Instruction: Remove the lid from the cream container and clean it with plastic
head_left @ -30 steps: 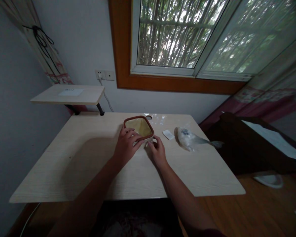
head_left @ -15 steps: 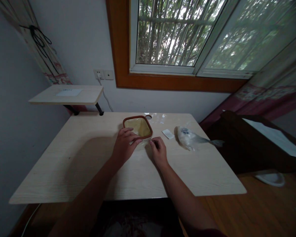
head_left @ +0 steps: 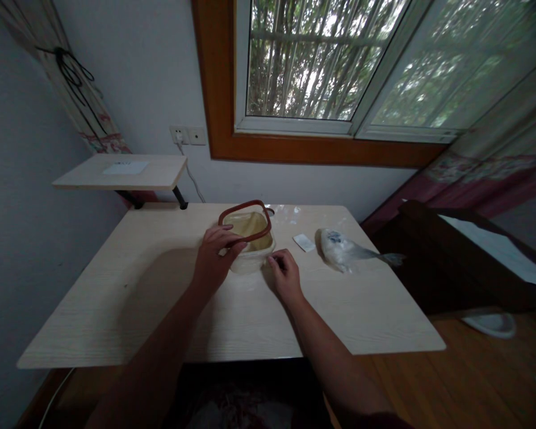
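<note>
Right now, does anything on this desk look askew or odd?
Yes: the brown rim, held by the left hand, is tilted and partly raised off the pale container, so its edge and the container's don't line up. No spill shows.

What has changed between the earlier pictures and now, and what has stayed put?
The left hand, holding the brown frame, has moved slightly left and raised the frame off the front of the container. The right hand remains beside the container; the white packet and plastic bag lie as before.
</note>
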Available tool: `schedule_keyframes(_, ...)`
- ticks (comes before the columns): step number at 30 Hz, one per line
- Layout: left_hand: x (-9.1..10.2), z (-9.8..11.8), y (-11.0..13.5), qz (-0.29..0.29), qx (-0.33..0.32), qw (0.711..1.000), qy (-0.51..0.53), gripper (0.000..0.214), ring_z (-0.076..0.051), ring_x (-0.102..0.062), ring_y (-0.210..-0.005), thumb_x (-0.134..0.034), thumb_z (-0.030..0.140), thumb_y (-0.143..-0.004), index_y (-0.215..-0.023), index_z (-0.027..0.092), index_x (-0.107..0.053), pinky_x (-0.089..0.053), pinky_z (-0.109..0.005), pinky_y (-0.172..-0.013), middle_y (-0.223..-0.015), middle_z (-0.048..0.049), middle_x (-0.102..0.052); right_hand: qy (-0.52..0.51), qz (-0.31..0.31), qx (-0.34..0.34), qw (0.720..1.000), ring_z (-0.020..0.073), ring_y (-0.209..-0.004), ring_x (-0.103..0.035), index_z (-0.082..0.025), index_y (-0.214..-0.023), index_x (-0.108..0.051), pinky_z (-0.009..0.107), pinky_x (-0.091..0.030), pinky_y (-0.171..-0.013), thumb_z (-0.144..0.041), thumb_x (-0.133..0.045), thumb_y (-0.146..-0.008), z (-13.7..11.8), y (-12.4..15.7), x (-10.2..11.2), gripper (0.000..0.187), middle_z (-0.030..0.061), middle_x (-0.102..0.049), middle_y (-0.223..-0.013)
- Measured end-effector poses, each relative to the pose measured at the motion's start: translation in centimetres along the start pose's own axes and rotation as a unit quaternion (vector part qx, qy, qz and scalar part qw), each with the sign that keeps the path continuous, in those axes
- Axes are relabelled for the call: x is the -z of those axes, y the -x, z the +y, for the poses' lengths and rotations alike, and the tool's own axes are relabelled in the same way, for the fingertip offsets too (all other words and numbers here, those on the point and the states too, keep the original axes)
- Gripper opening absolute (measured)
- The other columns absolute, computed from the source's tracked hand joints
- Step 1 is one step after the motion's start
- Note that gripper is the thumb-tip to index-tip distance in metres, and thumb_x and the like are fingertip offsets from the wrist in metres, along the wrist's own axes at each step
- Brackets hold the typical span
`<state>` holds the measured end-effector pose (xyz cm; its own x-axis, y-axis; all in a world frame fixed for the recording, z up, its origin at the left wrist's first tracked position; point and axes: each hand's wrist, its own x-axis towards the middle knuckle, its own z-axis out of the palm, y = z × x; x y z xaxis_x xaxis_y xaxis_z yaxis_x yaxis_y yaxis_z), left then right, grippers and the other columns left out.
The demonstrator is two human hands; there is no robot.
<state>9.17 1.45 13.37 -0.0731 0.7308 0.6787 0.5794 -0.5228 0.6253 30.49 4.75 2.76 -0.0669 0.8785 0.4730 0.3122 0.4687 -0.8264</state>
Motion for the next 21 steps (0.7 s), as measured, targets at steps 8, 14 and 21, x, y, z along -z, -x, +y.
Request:
schedule_keyframes(8, 5.2, -2.8, 0.5, 0.080, 0.029, 0.994, -0.061, 0.015, -0.024, -0.063, -0.111, -0.068, 0.037, -0.089, -0.093, 0.024, -0.074, -0.046, -0.042, -0.102, -0.094, -0.0038, -0.073, -0.010, 0.006, -0.007, 1.000, 0.0195, -0.080, -0.057, -0.023, -0.088, -0.061, 0.033, -0.047, -0.073, -0.038, -0.059, -0.094, 0.2, 0.1, -0.1, 0.016, 0.0017, -0.059, -0.085)
schedule_keyframes(14, 8.5, -9.2, 3.8, 0.065, 0.062, 0.981, -0.173, 0.020, -0.028, -0.064, -0.108, -0.070, 0.042, -0.086, -0.091, 0.024, -0.075, -0.042, -0.046, -0.105, -0.094, -0.0062, -0.073, -0.016, 0.003, 0.002, 1.000, 0.0184, -0.079, -0.056, -0.022, -0.089, -0.062, 0.032, -0.046, -0.073, -0.035, -0.060, -0.094, 0.1, 0.2, -0.1, 0.014, 0.0017, -0.058, -0.085)
schedule_keyframes(21, 9.1, -13.3, 7.9, -0.044, 0.059, 0.962, -0.262, 0.028, -0.030, -0.062, -0.108, -0.062, 0.045, -0.090, -0.094, 0.020, -0.076, -0.046, -0.046, -0.100, -0.100, -0.0102, -0.074, -0.019, 0.013, 0.010, 1.000, 0.0173, -0.077, -0.054, -0.022, -0.089, -0.061, 0.031, -0.044, -0.071, -0.034, -0.060, -0.094, 0.6, 0.3, -0.2, 0.013, 0.0008, -0.057, -0.084)
